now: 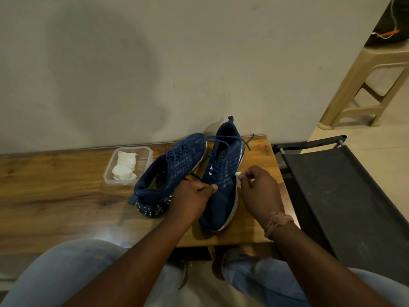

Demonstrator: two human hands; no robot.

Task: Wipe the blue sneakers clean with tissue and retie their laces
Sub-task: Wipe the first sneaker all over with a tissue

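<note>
Two blue sneakers stand on a wooden table (55, 191). The left sneaker (172, 169) lies tilted with its heel toward me and its laces tied. The right sneaker (223, 171) points its toe toward me, and its laces (230, 140) hang loose across the opening. My left hand (190, 200) grips the right sneaker's upper on its left side, thumb on top. My right hand (259, 191) pinches a small wad of white tissue (238, 174) against that sneaker's right edge.
A clear plastic container (141, 156) with folded white tissues (125, 166) sits left of the sneakers. A dark fabric rack (345, 185) stands right of the table, a beige plastic stool (363, 85) behind it. The wall is just behind the table.
</note>
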